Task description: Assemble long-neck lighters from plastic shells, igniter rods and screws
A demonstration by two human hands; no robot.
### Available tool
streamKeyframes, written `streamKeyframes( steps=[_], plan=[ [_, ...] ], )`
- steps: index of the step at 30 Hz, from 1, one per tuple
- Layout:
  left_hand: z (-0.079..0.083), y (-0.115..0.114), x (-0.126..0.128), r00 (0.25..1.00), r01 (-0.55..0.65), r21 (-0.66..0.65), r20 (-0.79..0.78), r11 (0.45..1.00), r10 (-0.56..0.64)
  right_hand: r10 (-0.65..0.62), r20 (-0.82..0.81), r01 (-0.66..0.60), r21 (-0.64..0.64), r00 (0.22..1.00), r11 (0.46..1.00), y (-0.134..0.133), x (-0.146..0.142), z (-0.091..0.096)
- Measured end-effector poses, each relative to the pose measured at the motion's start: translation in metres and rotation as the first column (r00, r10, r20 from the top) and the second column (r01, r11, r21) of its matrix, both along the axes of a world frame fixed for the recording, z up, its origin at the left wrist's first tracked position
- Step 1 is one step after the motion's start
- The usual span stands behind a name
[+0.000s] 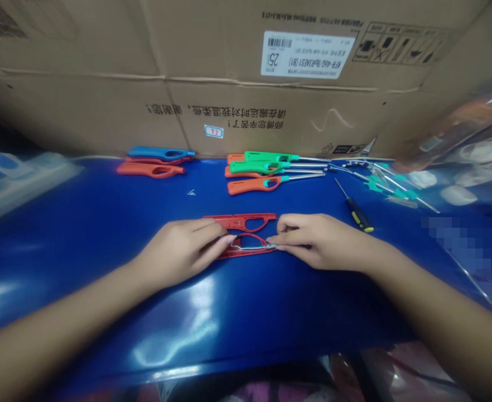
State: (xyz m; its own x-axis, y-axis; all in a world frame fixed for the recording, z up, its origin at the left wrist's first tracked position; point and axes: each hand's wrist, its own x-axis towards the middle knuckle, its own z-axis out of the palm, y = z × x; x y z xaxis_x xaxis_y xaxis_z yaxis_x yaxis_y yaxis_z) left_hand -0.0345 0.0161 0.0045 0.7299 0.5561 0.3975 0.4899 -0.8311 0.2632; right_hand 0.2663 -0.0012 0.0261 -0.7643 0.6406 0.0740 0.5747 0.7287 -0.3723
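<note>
Two red plastic handle shells lie on the blue table [104, 223] in front of me. The far shell [246, 221] lies free. On the near shell [250, 250] my left hand [183, 251] presses down from the left, fingers together, fingertips on a thin metal wire [248, 246] inside it. My right hand [317, 240] pinches the right end of that near shell, where the wire ends. Most of the near shell is hidden under my fingers.
At the back stand large cardboard boxes [229, 72]. Along them lie blue and orange handles [156, 162], several green and orange lighters with metal tubes [271, 170], loose metal tubes with green tips [388, 184], and a yellow-black screwdriver [357, 212].
</note>
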Motion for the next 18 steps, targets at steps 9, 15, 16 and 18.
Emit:
streamKeyframes(
  steps=[9, 15, 16, 18],
  plan=[
    [-0.0036, 0.0010, 0.0005, 1.000, 0.025, 0.018, -0.006, 1.000, -0.025, -0.010, 0.094, 0.003, 0.072, 0.995, 0.997, -0.0013, 0.0027, 0.0050],
    [-0.0051, 0.0003, 0.0010, 0.999, 0.027, 0.045, -0.021, 0.999, -0.026, 0.007, 0.207, -0.049, 0.197, 0.978, 0.979, -0.0030, -0.0019, 0.0049],
    [-0.0051, 0.0003, 0.0009, 1.000, 0.026, 0.048, -0.019, 0.999, -0.025, 0.013, 0.210, -0.057, 0.206, 0.978, 0.977, -0.0028, -0.0028, 0.0045],
    [-0.0048, 0.0004, 0.0006, 1.000, 0.024, 0.051, -0.016, 0.998, -0.023, 0.015, 0.196, -0.056, 0.204, 0.981, 0.977, -0.0015, -0.0031, 0.0032]
  ],
)
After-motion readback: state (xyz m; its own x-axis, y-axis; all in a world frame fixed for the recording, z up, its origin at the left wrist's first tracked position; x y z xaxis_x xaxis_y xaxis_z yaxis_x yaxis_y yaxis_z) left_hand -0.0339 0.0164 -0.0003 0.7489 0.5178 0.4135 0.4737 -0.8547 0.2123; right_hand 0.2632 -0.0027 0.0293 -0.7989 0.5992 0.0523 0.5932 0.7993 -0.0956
